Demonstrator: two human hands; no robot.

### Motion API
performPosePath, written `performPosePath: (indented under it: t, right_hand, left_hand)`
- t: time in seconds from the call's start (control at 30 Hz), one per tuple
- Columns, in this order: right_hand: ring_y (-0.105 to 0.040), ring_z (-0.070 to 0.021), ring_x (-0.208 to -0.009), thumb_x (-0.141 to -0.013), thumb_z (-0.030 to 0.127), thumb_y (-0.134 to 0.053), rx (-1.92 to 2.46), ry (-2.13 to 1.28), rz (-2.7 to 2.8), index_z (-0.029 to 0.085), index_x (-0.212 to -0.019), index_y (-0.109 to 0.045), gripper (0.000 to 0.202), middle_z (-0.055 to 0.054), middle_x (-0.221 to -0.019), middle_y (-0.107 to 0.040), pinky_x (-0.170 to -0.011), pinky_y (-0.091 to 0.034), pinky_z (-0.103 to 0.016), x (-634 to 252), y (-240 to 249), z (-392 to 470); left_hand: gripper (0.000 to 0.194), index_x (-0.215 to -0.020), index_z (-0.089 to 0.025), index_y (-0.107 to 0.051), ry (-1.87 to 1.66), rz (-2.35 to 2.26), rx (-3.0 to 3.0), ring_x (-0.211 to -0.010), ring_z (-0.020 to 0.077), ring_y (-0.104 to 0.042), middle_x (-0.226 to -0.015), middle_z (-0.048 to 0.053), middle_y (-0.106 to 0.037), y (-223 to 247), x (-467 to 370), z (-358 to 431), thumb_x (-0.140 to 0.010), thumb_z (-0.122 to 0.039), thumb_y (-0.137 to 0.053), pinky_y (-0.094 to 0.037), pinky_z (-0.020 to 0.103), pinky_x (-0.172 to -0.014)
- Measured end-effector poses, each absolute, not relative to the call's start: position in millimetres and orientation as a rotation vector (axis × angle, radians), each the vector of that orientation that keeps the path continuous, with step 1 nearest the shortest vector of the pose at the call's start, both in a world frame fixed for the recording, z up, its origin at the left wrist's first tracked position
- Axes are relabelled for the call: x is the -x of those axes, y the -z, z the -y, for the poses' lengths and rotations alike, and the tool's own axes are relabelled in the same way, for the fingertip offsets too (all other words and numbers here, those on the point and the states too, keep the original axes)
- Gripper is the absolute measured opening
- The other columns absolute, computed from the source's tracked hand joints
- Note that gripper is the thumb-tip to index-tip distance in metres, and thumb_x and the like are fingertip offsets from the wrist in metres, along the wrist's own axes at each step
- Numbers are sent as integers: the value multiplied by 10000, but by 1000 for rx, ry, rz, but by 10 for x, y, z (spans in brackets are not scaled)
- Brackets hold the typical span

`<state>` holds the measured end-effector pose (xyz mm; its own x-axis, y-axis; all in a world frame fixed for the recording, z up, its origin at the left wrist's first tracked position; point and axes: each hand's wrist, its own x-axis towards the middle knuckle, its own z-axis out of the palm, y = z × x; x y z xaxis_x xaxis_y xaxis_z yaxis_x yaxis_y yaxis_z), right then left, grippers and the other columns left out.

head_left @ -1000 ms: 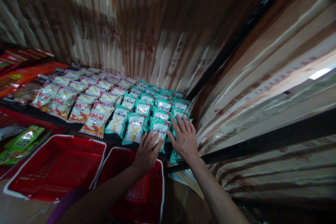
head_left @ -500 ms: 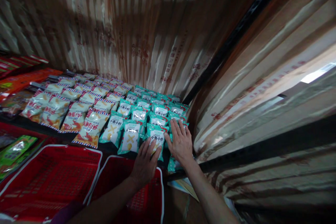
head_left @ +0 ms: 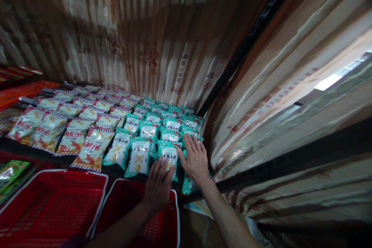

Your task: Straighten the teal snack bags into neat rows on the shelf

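Teal-and-white snack bags (head_left: 138,157) stand in leaning rows on a dark shelf. My left hand (head_left: 159,182) lies with fingers stretched out against the lower part of a front teal bag (head_left: 169,152). To its right, my right hand (head_left: 194,159) is spread flat over another teal snack bag (head_left: 189,131) at the right end of the rows, hiding most of the bags under it. Below that hand, one more teal bag (head_left: 188,185) shows at the shelf's front edge. Neither hand is closed around a bag.
White-and-orange snack bags (head_left: 92,148) fill rows to the left. Below stand two red baskets (head_left: 54,201) (head_left: 124,195) with white rims. Green packets (head_left: 13,176) lie at far left. A dark metal post (head_left: 232,71) and plastic-wrapped sheeting (head_left: 162,38) close off the back and right.
The view has shifted slightly, so the shelf and bags appear a little further left and lower. Both hands keep nearly the same places on the teal bags.
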<state>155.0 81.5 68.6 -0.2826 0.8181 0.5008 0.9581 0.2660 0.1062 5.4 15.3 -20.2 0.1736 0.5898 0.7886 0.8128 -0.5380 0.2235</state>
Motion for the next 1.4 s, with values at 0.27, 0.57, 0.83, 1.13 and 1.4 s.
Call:
performPosePath:
  t: [0.27, 0.57, 0.83, 1.13, 1.4]
  right_hand:
    - [-349, -270, -1367, -942, 426, -413, 1610, 596, 2179, 152, -1396, -419, 530, -103, -1424, -475, -1078, -282, -458, -1527, -685, -818]
    - [-341, -272, -1370, -938, 422, -420, 1536, 632, 2196, 147, -1397, -410, 535, -104, -1419, -482, -1094, -270, -453, -1564, -654, -815]
    - [-259, -288, -1408, -889, 397, -512, 1397, 633, 2084, 201, -1433, -349, 600, -132, -1511, -328, -1108, -266, -503, -1598, -730, -617]
    - [-277, -293, -1400, -883, 337, -535, 1399, 684, 2038, 251, -1449, -323, 611, -104, -1514, -333, -1103, -266, -525, -1635, -669, -353]
    - [-297, -288, -1391, -926, 303, -469, 1478, 641, 2052, 211, -1459, -299, 567, -136, -1495, -358, -1076, -328, -508, -1682, -504, -335]
  left_hand:
    - [429, -1260, -166, -525, 1271, 1364, 2201, -1383, 318, -285, -1377, 132, -440, 163, -60, -122, -844, -84, -462, -340, 483, -1086]
    - [474, -1313, -208, -508, 1283, 1354, 2266, -1396, 326, -252, -1439, 135, -362, 161, -34, -103, -853, -107, -452, -314, 509, -1087]
    - [505, -1366, -233, -459, 1256, 1336, 2351, -1411, 327, -221, -1503, 120, -293, 131, 57, -88, -868, -151, -481, -270, 513, -1112]
    - [597, -1408, -241, -397, 1224, 1331, 2391, -1419, 342, -195, -1533, 128, -242, 154, 59, -68, -834, -138, -526, -283, 545, -1102]
    - [557, -1397, -184, -407, 1254, 1343, 2391, -1427, 330, -175, -1539, 144, -225, 130, 74, -63, -850, -96, -468, -341, 533, -1080]
